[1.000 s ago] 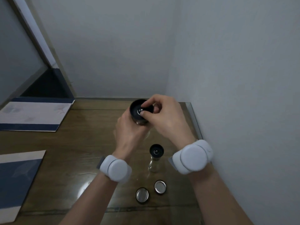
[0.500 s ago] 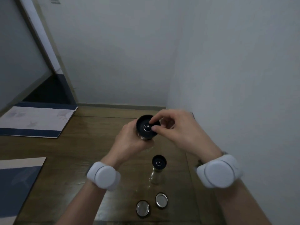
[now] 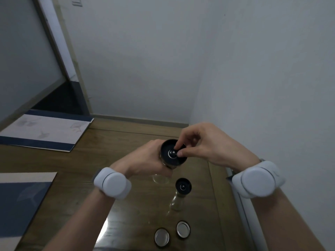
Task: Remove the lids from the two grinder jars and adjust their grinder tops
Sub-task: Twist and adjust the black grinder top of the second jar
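My left hand grips a clear glass grinder jar with a black grinder top, held up above the table. My right hand pinches the small silver knob at the centre of that top with thumb and forefinger. A second grinder jar, also with a black top and no lid, stands upright on the table below my hands. Two round shiny lids lie side by side near the table's front edge.
The wooden table sits in a corner, with walls behind and to the right. A white and blue folder lies at the far left. Another blue and white sheet lies at the near left.
The view has tilted upward, so hands and jars sit lower in the frame. My right thumb and forefinger have shifted around the knob of the held jar's top. Lids and standing jar stay put.
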Motion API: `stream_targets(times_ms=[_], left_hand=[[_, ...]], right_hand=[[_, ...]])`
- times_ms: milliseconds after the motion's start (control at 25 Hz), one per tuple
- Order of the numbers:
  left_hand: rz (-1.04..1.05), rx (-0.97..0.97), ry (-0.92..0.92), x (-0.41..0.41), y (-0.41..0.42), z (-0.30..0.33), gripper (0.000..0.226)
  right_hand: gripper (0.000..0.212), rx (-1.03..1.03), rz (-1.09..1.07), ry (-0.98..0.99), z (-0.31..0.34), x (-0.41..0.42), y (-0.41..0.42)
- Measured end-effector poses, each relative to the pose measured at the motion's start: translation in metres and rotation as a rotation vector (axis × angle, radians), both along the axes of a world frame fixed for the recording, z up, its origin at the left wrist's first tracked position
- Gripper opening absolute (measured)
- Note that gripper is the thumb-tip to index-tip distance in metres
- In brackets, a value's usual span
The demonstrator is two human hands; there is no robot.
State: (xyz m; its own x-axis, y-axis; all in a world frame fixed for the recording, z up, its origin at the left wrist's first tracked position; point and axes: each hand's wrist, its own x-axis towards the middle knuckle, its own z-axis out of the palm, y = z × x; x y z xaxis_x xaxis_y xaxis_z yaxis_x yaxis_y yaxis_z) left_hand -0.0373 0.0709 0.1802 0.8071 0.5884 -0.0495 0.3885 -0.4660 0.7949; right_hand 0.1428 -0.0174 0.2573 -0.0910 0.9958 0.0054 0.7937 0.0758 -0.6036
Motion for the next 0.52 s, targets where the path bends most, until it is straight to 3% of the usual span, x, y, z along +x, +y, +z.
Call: stream_targets(times_ms=[240, 400, 520], left_hand=[[-0.035, -0.022, 0.002, -0.006, 0.008, 0.010, 0.047], [0.103, -0.005, -0.077, -0.004, 0.010, 0.003, 0.047], [0.317, 0.070, -0.113, 0.004, 0.001, -0.003, 0.052]], right_hand=[[0.018, 0.019, 0.001, 0.051, 0.001, -0.011, 0.004], [0.017, 0.085, -0.141, 0.047, -0.008, -0.021, 0.005], [0.014, 0.166, -0.320, 0.037, -0.015, -0.032, 0.007]])
